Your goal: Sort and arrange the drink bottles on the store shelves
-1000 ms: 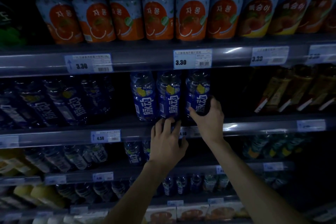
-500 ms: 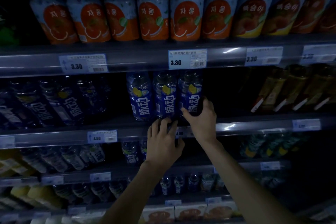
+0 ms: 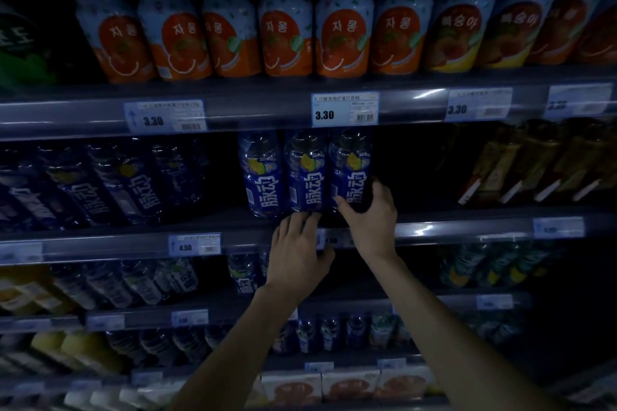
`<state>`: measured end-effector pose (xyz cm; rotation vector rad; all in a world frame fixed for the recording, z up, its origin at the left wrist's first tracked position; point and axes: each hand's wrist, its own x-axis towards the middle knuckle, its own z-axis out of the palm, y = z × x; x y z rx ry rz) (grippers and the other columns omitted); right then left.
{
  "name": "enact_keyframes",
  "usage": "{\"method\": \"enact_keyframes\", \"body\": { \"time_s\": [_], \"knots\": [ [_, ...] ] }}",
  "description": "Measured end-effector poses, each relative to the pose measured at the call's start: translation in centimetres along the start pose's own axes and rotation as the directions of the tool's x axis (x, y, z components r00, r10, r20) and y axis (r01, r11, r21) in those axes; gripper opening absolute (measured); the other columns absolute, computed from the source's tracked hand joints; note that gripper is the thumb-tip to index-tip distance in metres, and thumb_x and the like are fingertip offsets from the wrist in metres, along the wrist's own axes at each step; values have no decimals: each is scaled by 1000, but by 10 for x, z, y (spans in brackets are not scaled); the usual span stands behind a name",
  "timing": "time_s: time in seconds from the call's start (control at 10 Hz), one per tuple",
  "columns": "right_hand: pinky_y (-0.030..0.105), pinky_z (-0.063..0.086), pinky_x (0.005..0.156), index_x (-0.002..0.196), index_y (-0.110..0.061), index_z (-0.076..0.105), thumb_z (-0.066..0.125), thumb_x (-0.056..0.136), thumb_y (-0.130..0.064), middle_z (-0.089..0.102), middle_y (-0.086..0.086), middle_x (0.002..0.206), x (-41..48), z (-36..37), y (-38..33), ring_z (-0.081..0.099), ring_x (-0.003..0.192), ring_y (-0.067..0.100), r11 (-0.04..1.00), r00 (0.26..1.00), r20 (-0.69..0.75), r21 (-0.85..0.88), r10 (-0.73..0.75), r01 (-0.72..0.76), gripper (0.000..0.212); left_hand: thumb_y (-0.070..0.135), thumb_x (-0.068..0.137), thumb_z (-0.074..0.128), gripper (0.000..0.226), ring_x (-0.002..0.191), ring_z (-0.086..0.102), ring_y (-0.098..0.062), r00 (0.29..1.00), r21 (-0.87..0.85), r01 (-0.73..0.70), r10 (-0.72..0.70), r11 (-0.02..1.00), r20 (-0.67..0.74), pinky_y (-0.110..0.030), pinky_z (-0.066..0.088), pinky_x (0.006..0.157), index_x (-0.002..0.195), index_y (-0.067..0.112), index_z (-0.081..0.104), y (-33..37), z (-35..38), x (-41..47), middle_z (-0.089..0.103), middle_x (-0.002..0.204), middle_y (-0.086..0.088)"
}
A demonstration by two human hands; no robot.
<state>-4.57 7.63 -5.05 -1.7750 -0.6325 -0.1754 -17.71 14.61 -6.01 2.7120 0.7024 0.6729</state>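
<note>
Three blue drink bottles stand side by side at the front of the second shelf (image 3: 467,230): a left one (image 3: 262,177), a middle one (image 3: 307,173) and a right one (image 3: 350,170). My right hand (image 3: 370,213) wraps around the base of the right bottle, thumb on its label. My left hand (image 3: 297,250) lies on the shelf edge below the middle bottle, fingertips touching that bottle's base, fingers slightly spread. Whether it grips the bottle is unclear.
More blue bottles (image 3: 110,183) lean further back on the left of the same shelf. Brown bottles (image 3: 541,163) lean at the right. Orange cans (image 3: 287,33) line the shelf above. Lower shelves hold small bottles (image 3: 140,280) and cartons (image 3: 350,384). A dark gap lies right of the three bottles.
Both hands and the three bottles have shifted slightly left along the shelf. My right hand has closed further around the right bottle's base. The view has tilted upward.
</note>
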Motion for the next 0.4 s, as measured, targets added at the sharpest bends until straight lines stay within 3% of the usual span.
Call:
{"method": "enact_keyframes", "body": {
  "time_s": [0.2,0.3,0.4],
  "knots": [
    [28,40,96,134,-11,46,71,84,-29,51,5,131,-16,-10,-4,48,118,17,999,999,20,14,49,-49,59,26,88,63,58,122,43,-20,992,-252,102,-81,962,92,-23,39,96,140,17,38,3,-20,1,39,136,-3],
    [17,37,90,130,-13,50,69,85,-23,53,3,124,-24,-19,-7,49,112,9,1000,999,21,6,-26,26,50,25,89,63,56,108,53,-17,986,-288,148,-121,946,112,-15,38,82,139,16,39,6,-32,2,41,134,-4],
    [22,42,87,129,-14,51,69,85,-20,55,2,121,-30,-28,-14,50,108,7,999,997,68,6,-38,38,48,24,89,62,57,103,54,-16,977,-304,201,-167,931,135,-19,42,81,140,15,39,12,-46,-1,43,131,-4]
  ]
}}
